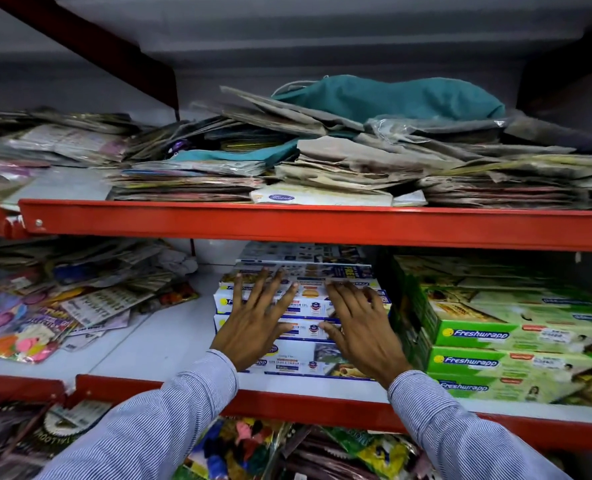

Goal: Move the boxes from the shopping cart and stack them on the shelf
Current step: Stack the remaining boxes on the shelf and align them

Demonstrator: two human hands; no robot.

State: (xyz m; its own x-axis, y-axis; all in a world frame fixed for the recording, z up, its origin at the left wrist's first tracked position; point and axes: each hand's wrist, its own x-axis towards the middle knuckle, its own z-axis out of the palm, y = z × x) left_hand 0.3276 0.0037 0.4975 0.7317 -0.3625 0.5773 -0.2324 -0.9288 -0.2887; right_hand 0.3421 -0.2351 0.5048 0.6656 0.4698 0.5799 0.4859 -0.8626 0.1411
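Hands flat and fingers spread, the left hand (257, 318) and right hand (358, 323) press on a stack of long white-and-blue cardboard boxes (308, 308) at 6 o'clock on the white shelf with a red metal lip (322, 405), grasping nothing. At least four boxes are stacked; their print is too blurred to read. At 3 o'clock, touching them, sit three glossy green cartons (516, 358) marked "Freshwrapp".

green Freshwrapp boxes (516, 362) — 3 | hands (253, 327) — 2 | red shelf rails (322, 226) — 2
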